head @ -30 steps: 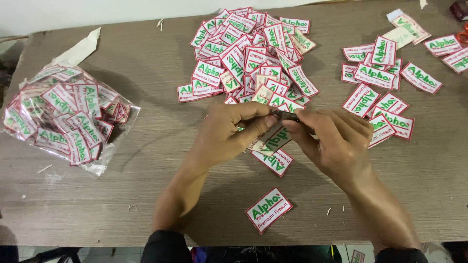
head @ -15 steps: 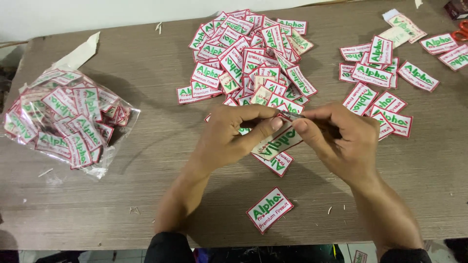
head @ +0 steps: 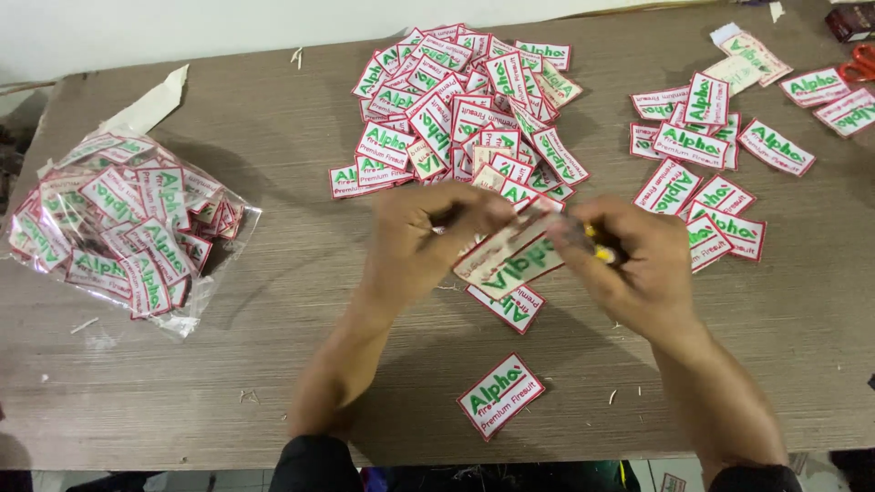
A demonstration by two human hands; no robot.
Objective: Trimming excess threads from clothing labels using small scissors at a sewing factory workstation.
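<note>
My left hand [head: 424,232] pinches a white embroidered patch [head: 510,260] with a red border and green lettering, held just above the table and tilted, with its pale back partly showing. My right hand [head: 638,269] is closed around a small yellow-handled tool [head: 597,251] whose tip is at the patch's right end; motion blur hides the tool's shape. Another patch [head: 512,305] lies under the hands. A single patch [head: 500,395] lies near the front edge.
A big heap of the same patches [head: 460,109] lies behind the hands and a smaller spread group [head: 706,155] to the right. A clear plastic bag of patches [head: 118,228] sits at the left. Red scissors [head: 857,68] lie at the far right on the brown table [head: 273,364].
Both hands have moved slightly apart and the held patch has turned, so its pale back shows. The yellow tool in my right hand has come into sight.
</note>
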